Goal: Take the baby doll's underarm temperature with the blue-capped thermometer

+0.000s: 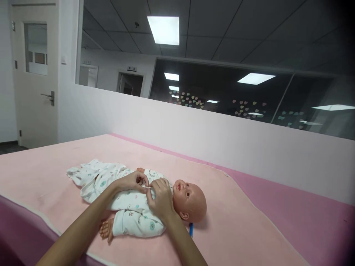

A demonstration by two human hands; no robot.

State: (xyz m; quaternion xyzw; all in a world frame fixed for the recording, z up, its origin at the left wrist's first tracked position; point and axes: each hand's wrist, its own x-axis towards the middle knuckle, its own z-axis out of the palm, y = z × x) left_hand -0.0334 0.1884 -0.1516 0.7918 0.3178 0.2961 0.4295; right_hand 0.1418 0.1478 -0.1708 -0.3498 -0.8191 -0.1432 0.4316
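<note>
A baby doll lies on its back with its head to the right. It wears a white romper printed with small coloured figures. Over the doll's chest, my left hand pinches with thumb and fingertips at a thin whitish tie on the romper's front. My right hand is closed there too, its thumb and fingers meeting at the same spot just below the doll's chin. The fingertips of both hands nearly touch, and most of the tie is hidden between them. One doll hand sticks out of the near sleeve.
Under the doll is a pink mat over a darker pink surface. A blue strip pokes out beside the doll's neck. Behind stands a white wall with a window above, and a door is at far left.
</note>
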